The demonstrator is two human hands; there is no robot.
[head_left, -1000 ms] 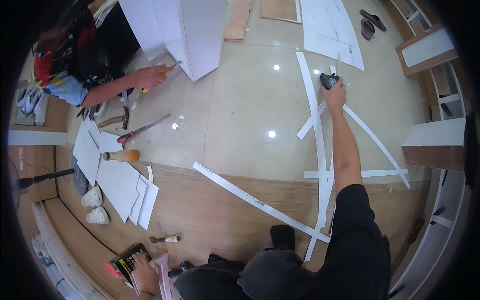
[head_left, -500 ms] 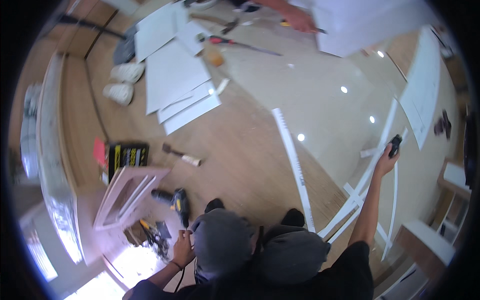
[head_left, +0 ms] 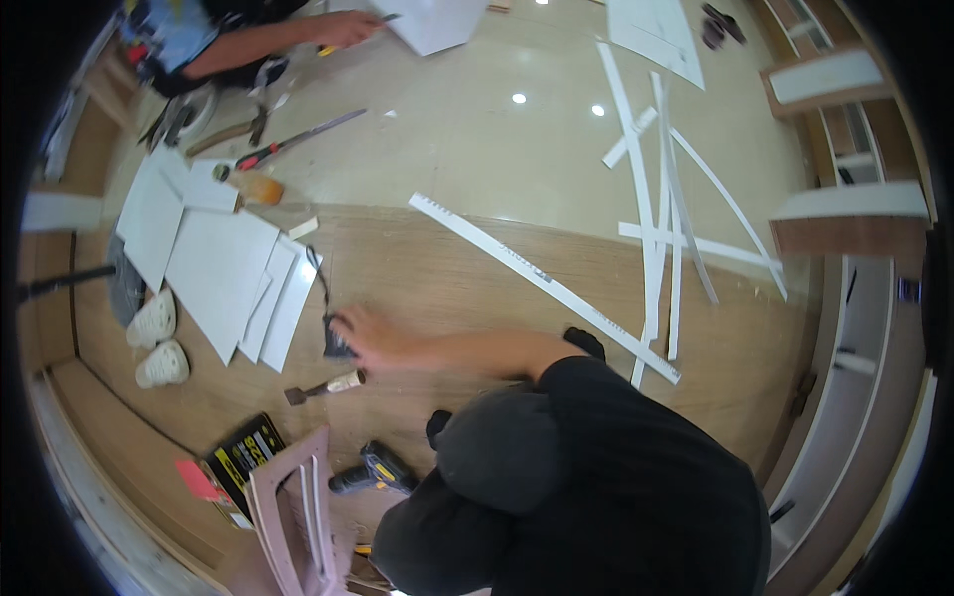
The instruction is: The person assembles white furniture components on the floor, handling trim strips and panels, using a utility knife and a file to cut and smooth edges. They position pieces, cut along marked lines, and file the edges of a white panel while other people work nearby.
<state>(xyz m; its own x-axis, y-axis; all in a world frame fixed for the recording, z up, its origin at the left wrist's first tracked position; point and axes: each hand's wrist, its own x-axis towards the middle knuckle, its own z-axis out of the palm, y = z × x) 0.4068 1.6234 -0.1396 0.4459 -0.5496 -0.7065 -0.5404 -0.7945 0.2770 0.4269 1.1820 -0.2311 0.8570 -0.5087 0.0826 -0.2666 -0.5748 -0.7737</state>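
My right arm reaches left across the floor, and my right hand [head_left: 373,338], smeared by motion, is at a black tape measure [head_left: 338,340] with a wrist strap. Its fingers appear closed over the tape measure's side; part of the tape measure is hidden under them. Just below lies a wide-bladed chisel [head_left: 326,386] with a pale handle. A cordless drill [head_left: 376,471] rests nearer to me. My left hand is hidden behind my knees and body. A long white strip [head_left: 537,280] lies slantwise ahead of my feet.
White panels [head_left: 219,268] overlap at left beside white clogs [head_left: 154,318], a bottle [head_left: 256,186], a file [head_left: 298,139] and a hammer [head_left: 234,132]. A black-yellow box [head_left: 238,459] and pinkish frame [head_left: 288,507] stand near left. Several strips [head_left: 651,219] cross at right. A co-worker's hand [head_left: 348,30] works on a panel.
My right hand has swung from the strips at the far right to the left, beside the chisel, taking the black tape measure along. My view has turned right, and my left hand has gone out of sight.
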